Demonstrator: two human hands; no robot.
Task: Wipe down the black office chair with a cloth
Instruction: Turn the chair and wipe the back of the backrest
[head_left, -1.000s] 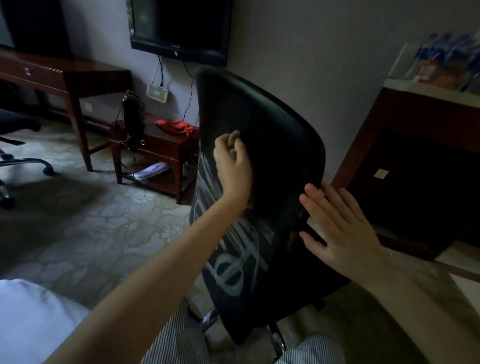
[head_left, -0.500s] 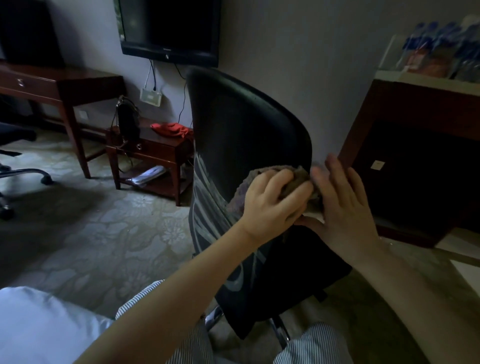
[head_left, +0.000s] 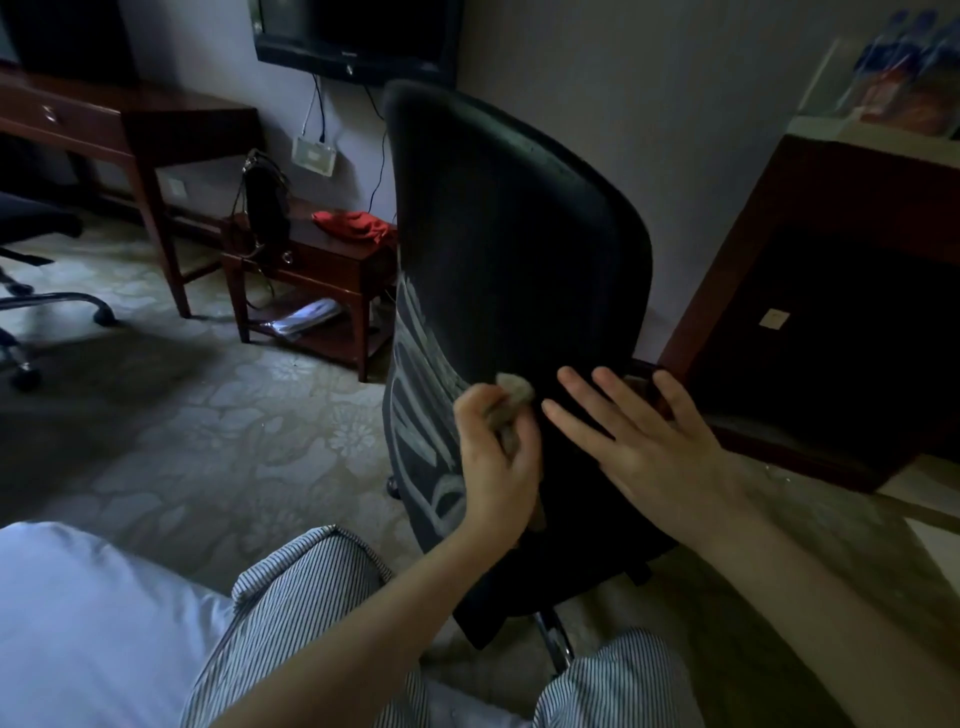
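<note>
head view: looking down past the knees at both hands.
trousers (head_left: 301, 597): nearest, under the forearms; thin-striped woven fabric.
left hand (head_left: 496, 457): clenched round the cloth, pressing it to the chair low on the back.
cloth (head_left: 515, 388): grey-brown nubbly wad showing above the left thumb and under the palm; against the chair, just left of the right hand.
right hand (head_left: 644, 447): holding nothing; fingers straight and spread, flat on the chair as a brace.
chair (head_left: 509, 234): under both hands and rising past them; tall curved black back, smooth, faintly sheened; pale streaks (head_left: 415, 364) left of the left hand; chrome post (head_left: 553, 639) below the wrists.
risk: the chair likely swivels on that post; a hard rub could turn it away if the flat right hand slides on the slick back. so tight a wad may also miss strips.
beyond the left hand: a wooden table (head_left: 322, 260) with a crumpled red rag (head_left: 353, 226) and a black bag (head_left: 267, 202); a tv (head_left: 358, 36) on the wall.
beyond the right hand: a dark boxy cabinet (head_left: 831, 171).
</note>
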